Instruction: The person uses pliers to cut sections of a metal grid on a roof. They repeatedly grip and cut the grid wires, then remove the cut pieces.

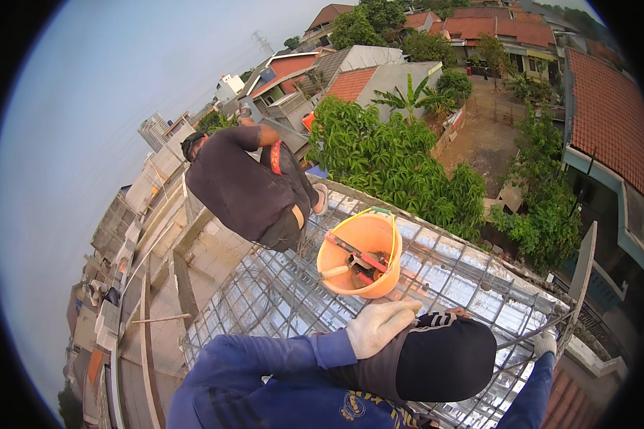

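Neither my left hand nor my right hand can be identified in the head view. Just in front, a co-worker in blue point(265, 386) bends with a dark cap point(440, 361). This worker's gloved left hand point(376, 329) rests against the dark headwear, and the gloved right hand point(544, 344) is at the bars on the right edge. Beyond them an orange bucket point(340, 257) holds red-handled tools point(358, 250) and other items I cannot make out. It stands on a steel bar mesh point(444, 279) over shiny decking.
A second worker in dark clothes point(240, 186) crouches left of the bucket near the far edge point(379, 201). An upright board point(579, 264) stands at the right edge. Wooden planks and ledges point(147, 322) lie left. Trees point(393, 164) and tiled roofs point(601, 114) lie beyond.
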`<state>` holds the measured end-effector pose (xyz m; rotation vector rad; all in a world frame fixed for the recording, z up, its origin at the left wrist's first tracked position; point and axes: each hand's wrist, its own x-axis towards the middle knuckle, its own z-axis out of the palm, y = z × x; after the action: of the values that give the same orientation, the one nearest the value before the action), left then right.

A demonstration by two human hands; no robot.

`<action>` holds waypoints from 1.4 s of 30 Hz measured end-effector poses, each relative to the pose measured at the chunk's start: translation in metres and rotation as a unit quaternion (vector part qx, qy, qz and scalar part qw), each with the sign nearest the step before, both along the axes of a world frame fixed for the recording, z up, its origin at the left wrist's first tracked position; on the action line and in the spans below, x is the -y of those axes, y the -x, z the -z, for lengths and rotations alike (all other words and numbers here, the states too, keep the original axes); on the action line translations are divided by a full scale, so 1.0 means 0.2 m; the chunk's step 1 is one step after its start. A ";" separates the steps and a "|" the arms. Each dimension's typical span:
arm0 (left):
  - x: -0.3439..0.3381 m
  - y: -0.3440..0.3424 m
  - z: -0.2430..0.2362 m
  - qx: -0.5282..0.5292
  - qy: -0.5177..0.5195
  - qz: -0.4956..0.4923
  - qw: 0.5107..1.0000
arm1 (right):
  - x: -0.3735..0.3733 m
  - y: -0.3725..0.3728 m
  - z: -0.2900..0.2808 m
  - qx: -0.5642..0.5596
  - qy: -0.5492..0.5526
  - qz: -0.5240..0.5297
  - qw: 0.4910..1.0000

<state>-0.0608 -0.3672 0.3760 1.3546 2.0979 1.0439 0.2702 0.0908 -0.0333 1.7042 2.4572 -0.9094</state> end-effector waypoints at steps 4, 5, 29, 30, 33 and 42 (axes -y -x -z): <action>0.01 0.01 0.02 -0.038 -0.016 0.016 0.999 | -0.01 0.00 0.04 0.006 -0.015 -0.006 1.000; 0.01 0.02 0.03 -0.067 -0.022 0.023 0.997 | -0.01 0.00 0.05 0.030 -0.012 -0.006 0.999; -0.05 0.05 0.01 0.107 0.017 -0.046 0.993 | 0.06 -0.02 -0.10 -0.031 0.006 0.020 0.999; -0.05 0.05 0.00 0.107 0.025 -0.045 0.993 | 0.06 -0.02 -0.09 -0.024 0.002 0.026 0.999; -0.06 0.08 -0.03 0.060 0.035 -0.021 0.997 | 0.04 -0.04 -0.07 -0.024 0.006 0.044 0.999; -0.13 0.26 -0.03 0.185 0.053 -0.057 0.980 | -0.01 -0.16 0.03 -0.135 0.001 0.091 0.987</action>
<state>-0.1121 -0.3403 0.3826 0.9159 1.9366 1.1134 0.3017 0.0935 -0.0387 1.9474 2.4834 -1.2390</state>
